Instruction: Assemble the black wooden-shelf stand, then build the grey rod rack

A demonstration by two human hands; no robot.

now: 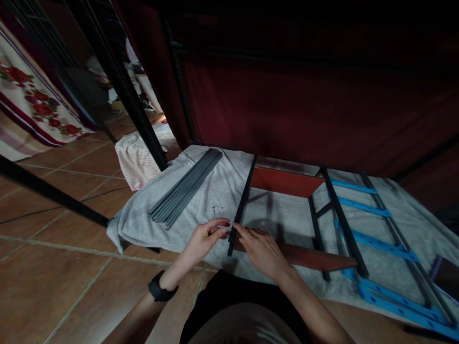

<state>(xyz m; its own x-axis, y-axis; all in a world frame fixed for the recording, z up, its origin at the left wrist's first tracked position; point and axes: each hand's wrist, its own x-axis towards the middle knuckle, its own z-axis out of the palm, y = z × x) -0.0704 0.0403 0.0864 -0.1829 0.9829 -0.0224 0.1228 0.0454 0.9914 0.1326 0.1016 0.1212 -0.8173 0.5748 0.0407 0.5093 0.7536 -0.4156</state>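
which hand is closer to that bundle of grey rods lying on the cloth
Left. The left hand is just below and to the right of the grey rods, at the near end of a black bar. The right hand lies beyond that bar, farther from the bundle.

A home, it appears: terracotta floor tiles, a floral bedspread, dark red curtains, and a grey blanket spread on the floor.
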